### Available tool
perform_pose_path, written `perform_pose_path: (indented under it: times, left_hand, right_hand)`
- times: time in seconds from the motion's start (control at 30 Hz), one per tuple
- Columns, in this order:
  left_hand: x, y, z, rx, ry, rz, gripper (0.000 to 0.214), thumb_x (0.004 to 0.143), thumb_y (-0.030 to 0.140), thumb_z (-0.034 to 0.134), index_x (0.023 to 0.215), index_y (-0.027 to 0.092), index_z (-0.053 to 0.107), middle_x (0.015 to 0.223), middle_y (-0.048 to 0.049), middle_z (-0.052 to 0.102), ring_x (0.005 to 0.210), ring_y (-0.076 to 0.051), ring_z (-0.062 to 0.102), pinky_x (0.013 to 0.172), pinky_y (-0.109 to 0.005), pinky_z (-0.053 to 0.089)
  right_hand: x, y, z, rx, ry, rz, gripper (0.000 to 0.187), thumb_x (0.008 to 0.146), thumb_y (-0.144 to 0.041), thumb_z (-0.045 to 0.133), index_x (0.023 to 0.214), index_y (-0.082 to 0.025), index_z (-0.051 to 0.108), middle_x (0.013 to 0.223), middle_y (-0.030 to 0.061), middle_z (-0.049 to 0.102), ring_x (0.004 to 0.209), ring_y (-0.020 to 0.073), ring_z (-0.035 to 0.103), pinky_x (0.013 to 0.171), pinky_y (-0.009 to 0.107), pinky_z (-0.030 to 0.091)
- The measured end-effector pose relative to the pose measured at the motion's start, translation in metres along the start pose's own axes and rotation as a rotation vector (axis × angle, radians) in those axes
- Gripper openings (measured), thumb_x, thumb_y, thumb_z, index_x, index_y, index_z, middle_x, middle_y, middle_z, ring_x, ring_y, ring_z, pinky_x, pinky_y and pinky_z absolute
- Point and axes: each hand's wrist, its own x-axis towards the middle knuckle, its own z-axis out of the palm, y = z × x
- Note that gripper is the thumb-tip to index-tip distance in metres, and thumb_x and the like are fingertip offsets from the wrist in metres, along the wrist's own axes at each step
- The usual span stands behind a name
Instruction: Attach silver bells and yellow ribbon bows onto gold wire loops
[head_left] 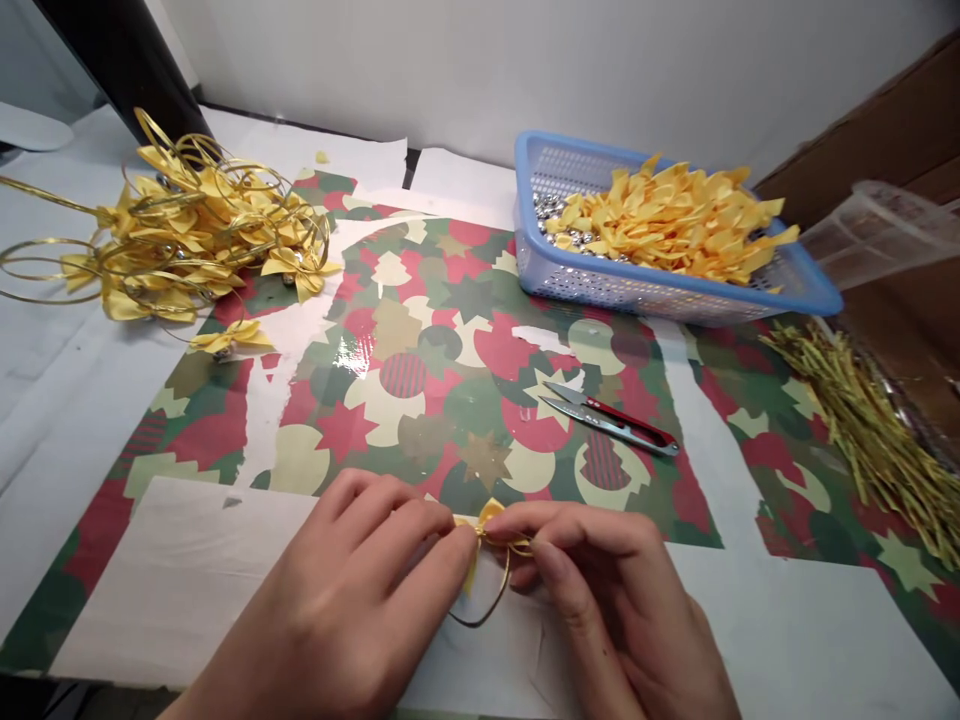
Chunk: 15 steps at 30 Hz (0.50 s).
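Observation:
Between my hands, near the table's front edge, is a yellow ribbon bow (491,514) with a loop of gold cord (487,615) hanging toward me. My left hand (352,590) is closed, its thumb and fingertips pinching the bow's left side. On the right side, my right hand (600,590) has its fingers closed around the bow and the gold cord. The fingers partly cover the bow's middle, so the knot does not show clearly. Thread snips (611,420) with red and dark handles lie beyond my right hand.
A blue plastic basket (675,285) at the back right holds yellow ribbon bows (675,220) and small silver bells (551,212). Finished-looking bows with gold loops (202,230) are heaped at the left. Gold cords (870,440) lie at right. Patterned paper (450,400) covers the table.

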Motion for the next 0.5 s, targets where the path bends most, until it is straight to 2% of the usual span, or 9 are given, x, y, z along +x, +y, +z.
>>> perform_pose_path:
  times: [0.1, 0.27, 0.4, 0.5]
  left_hand:
    - [-0.0006, -0.0009, -0.0003, 0.019, -0.003, 0.012, 0.033, 0.096, 0.011, 0.032, 0.092, 0.015, 0.064, 0.079, -0.0055, 0.064, 0.071, -0.019, 0.052, 0.064, -0.034, 0.038]
    - [0.0023, 0.0001, 0.0017, -0.006, 0.007, -0.016, 0.026, 0.095, 0.011, 0.038, 0.089, 0.015, 0.063, 0.077, -0.0037, 0.063, 0.070, -0.017, 0.050, 0.062, -0.032, 0.039]
    - [0.0046, 0.0002, 0.0063, -0.047, 0.047, -0.071, 0.021, 0.094, 0.013, 0.044, 0.084, 0.017, 0.062, 0.071, -0.0006, 0.060, 0.066, -0.015, 0.049, 0.060, -0.030, 0.038]
    - [0.0040, 0.0001, 0.0091, -0.110, 0.058, -0.147, 0.018, 0.092, 0.015, 0.047, 0.081, 0.018, 0.061, 0.070, 0.0009, 0.058, 0.065, -0.015, 0.048, 0.061, -0.029, 0.037]
  right_hand:
    - [0.0006, -0.0003, -0.0002, -0.004, -0.002, 0.005, 0.011, 0.095, -0.022, 0.043, 0.090, -0.025, 0.052, 0.090, -0.0002, 0.068, 0.077, 0.0105, 0.064, 0.069, 0.018, 0.052]
    - [-0.0008, -0.0007, -0.0027, -0.047, -0.018, 0.011, 0.013, 0.096, -0.025, 0.044, 0.089, -0.023, 0.054, 0.091, 0.0032, 0.068, 0.076, 0.0129, 0.066, 0.066, 0.020, 0.054]
    - [0.0003, -0.0008, -0.0060, -0.115, -0.084, -0.059, 0.012, 0.093, -0.020, 0.048, 0.085, -0.022, 0.056, 0.095, 0.0047, 0.067, 0.087, 0.0161, 0.066, 0.073, 0.022, 0.053]
    - [0.0019, -0.0003, -0.0069, -0.181, -0.086, -0.137, 0.014, 0.091, -0.016, 0.049, 0.083, -0.022, 0.058, 0.096, 0.0051, 0.066, 0.089, 0.0177, 0.065, 0.079, 0.025, 0.053]
